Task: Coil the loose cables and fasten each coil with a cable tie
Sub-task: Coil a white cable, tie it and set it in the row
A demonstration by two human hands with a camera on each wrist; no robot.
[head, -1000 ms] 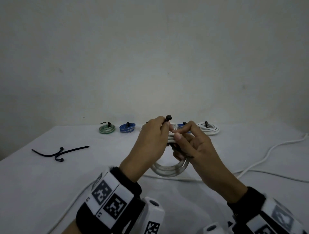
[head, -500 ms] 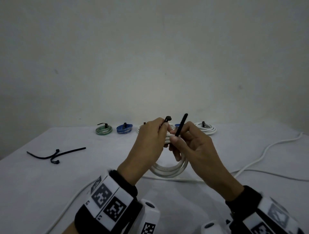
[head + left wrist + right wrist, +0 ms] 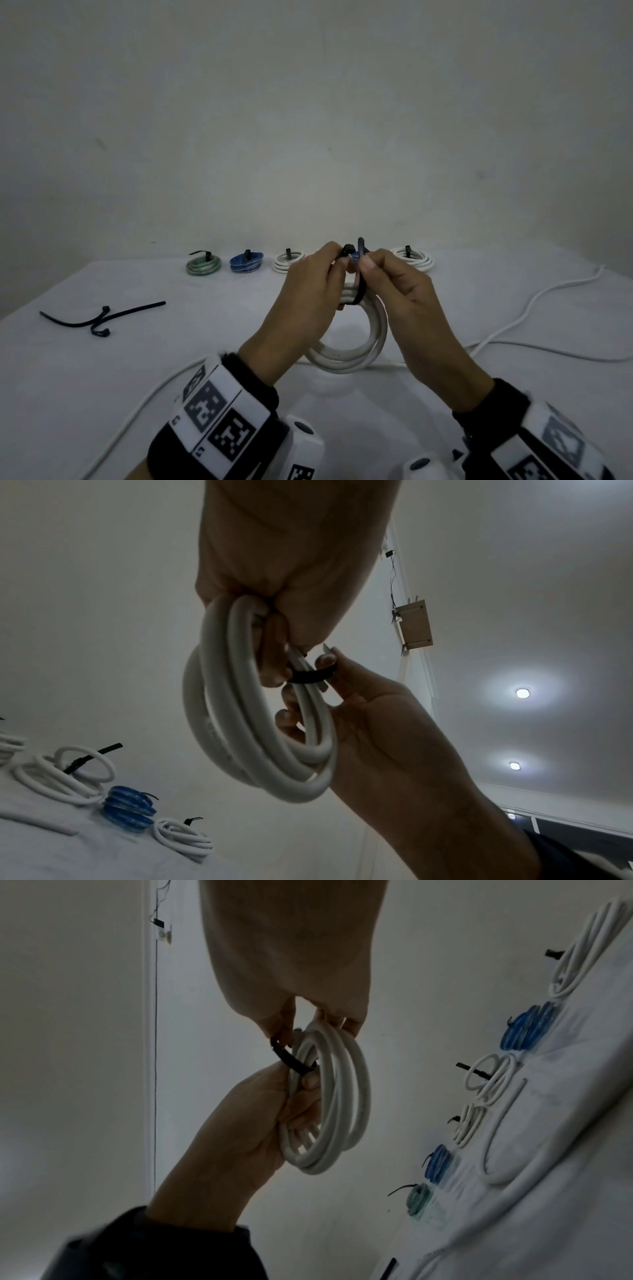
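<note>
Left hand (image 3: pixel 308 291): grip closed on the white coil (image 3: pixel 356 346), fingertips pinching the tie (image 3: pixel 359 287) head.
Right hand (image 3: pixel 400 294): grip pinching the tie's tail, upright.
Coil: held above the table (image 3: pixel 102 377), tie looped around its top.
Back row: tied coils, green (image 3: pixel 203 265), blue (image 3: pixel 246 263), white (image 3: pixel 287 262).
Spare ties (image 3: pixel 99 317): left on table.

coils (image 3: pixel 287 260) behind hands (image 3: pixel 308 301), ties (image 3: pixel 102 317) left

- Wearing black sleeve cuffs (image 3: pixel 255 378) on both forearms.
- Carrying white wrist bands (image 3: pixel 219 416) printed with black square fiducial markers.
- Bearing white camera housings (image 3: pixel 303 445) with dark round lenses under each wrist.
- Leaving left hand (image 3: pixel 305 298) and right hand (image 3: pixel 404 294) bare.
</note>
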